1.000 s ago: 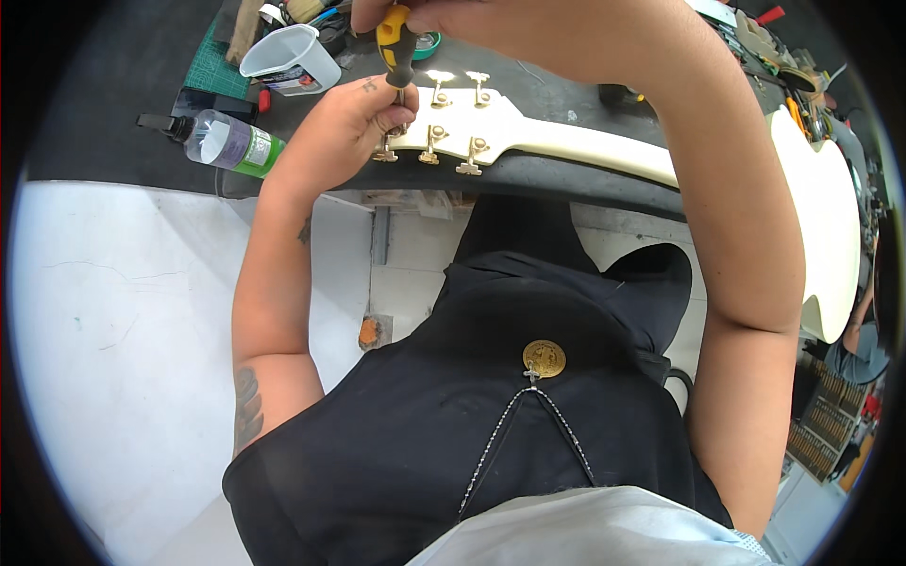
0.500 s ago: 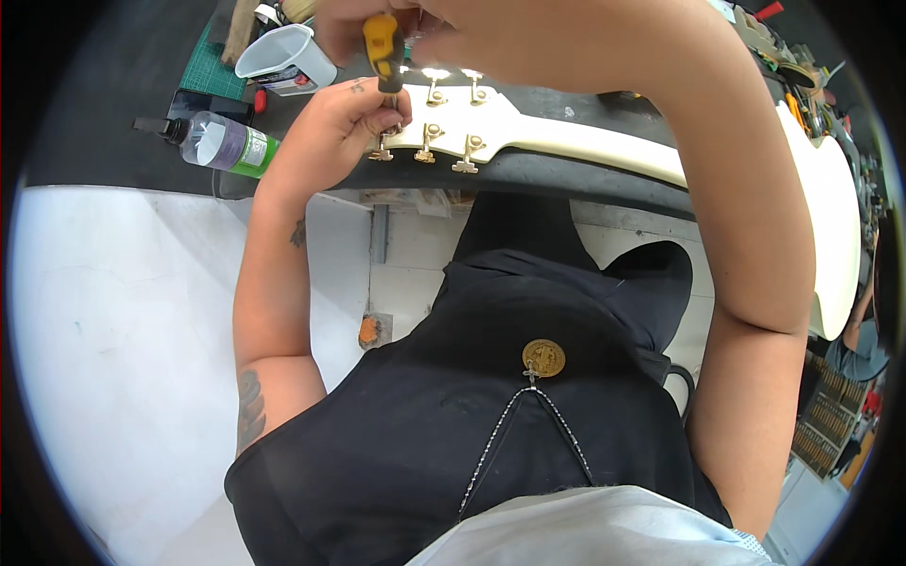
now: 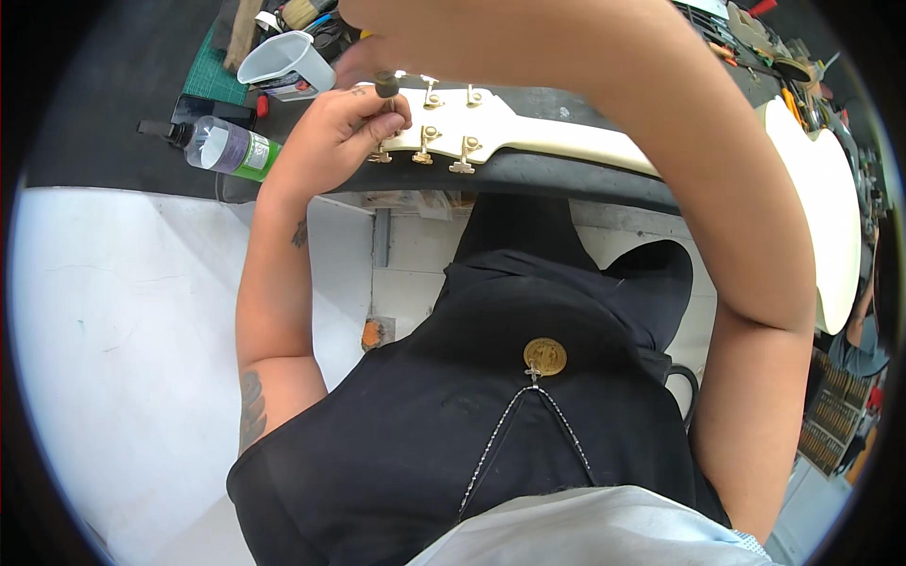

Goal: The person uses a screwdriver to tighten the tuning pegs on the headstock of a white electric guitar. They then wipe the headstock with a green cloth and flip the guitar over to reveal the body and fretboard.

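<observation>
A cream-white guitar lies face down along the bench, its headstock [image 3: 451, 115] on the left, its neck [image 3: 580, 146] running right to the body [image 3: 826, 226]. Several metal tuning machines [image 3: 427, 137] sit along the headstock's edges. My left hand [image 3: 326, 137] is closed at the headstock's left end, thumb and fingers pinching around the shaft of an upright screwdriver [image 3: 387, 85]. Above it, my right hand [image 3: 392, 38] covers the yellow and black handle and appears closed on it, though most of its fingers are hidden. The screwdriver's tip is hidden behind my left fingers.
Left of the headstock lie a spray bottle [image 3: 226, 146] with green liquid and a whitish plastic tub [image 3: 283, 64]. A green cutting mat [image 3: 215, 75] and a brush [image 3: 300, 11] are farther back. Assorted tools [image 3: 755, 57] crowd the bench's far right.
My right hand and forearm have shifted left and closer over the screwdriver, covering the handle that showed before. My left hand keeps its pinch at the headstock's end.
</observation>
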`<state>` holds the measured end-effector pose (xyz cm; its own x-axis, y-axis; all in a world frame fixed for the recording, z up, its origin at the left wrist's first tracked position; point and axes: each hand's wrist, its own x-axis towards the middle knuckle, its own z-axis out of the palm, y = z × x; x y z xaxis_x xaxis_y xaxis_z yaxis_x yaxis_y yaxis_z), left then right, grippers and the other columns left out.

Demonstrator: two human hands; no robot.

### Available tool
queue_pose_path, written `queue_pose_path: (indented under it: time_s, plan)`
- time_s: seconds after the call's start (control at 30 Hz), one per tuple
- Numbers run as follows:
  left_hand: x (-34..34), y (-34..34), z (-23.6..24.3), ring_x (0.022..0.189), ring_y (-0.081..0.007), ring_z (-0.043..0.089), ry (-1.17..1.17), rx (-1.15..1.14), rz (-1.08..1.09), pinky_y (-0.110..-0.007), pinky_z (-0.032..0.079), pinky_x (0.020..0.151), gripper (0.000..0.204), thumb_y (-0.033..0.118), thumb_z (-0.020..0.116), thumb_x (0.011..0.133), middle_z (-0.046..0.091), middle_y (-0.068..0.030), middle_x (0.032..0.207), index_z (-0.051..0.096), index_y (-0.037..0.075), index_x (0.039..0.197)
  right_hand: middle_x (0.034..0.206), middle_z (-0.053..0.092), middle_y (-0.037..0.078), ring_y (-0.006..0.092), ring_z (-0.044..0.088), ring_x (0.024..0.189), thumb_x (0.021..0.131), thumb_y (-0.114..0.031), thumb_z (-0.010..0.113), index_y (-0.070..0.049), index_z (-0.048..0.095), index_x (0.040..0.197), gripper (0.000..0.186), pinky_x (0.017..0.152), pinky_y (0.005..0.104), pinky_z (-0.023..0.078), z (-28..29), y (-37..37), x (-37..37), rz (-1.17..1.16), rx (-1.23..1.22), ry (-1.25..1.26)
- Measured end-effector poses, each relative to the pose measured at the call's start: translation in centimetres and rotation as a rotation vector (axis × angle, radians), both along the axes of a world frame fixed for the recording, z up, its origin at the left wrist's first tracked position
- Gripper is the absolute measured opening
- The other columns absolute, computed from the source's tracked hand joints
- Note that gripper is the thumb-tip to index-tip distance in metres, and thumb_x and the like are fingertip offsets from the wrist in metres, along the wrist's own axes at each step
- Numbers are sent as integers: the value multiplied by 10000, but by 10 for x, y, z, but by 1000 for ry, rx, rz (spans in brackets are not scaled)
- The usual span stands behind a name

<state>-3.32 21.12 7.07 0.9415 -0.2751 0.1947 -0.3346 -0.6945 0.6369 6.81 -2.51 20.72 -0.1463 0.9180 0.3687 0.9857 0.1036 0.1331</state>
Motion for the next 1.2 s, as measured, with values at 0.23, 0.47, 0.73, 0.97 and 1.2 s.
queue_pose_path:
  time_s: [0.23, 0.47, 0.73, 0.97, 1.2]
  plan:
    - [1, 5, 1, 780, -196, 649, 7, -29, -2, -329, 521, 751, 114, 65, 688, 974, 724, -85, 890, 697, -49, 978, 779, 733, 165, 335, 738, 724, 799, -93, 727, -4, 756, 755, 103, 676, 410, 596, -9, 13, -21, -160, 75, 101]
    - [-3, 4, -9, 780, -189, 671, 6, -63, 58, -321, 524, 740, 117, 67, 693, 968, 728, -95, 876, 711, -49, 960, 750, 720, 165, 332, 729, 705, 756, -58, 734, 1, 758, 801, 78, 656, 404, 586, 1, 14, -11, -241, -120, -7]
    - [0, 0, 2, 793, -227, 669, -23, 60, 20, -342, 517, 752, 105, 64, 687, 962, 723, -115, 854, 713, -35, 984, 790, 716, 142, 310, 743, 798, 791, -50, 720, -6, 733, 859, 82, 711, 391, 586, -7, 26, 1, -90, -176, -196]
    - [-5, 6, -9, 797, -218, 660, -43, -77, 20, -333, 521, 757, 92, 47, 692, 952, 739, -92, 894, 716, -40, 971, 768, 717, 159, 335, 736, 749, 799, -76, 725, -8, 741, 795, 70, 679, 399, 587, -8, 24, -3, -126, -67, 114]
    - [-6, 1, -7, 782, -215, 654, -30, -21, 70, -333, 521, 742, 88, 44, 686, 957, 745, -89, 878, 722, -36, 958, 807, 706, 202, 364, 725, 789, 801, -30, 703, 17, 714, 880, 92, 700, 425, 578, 12, 12, 0, -67, -313, -34]
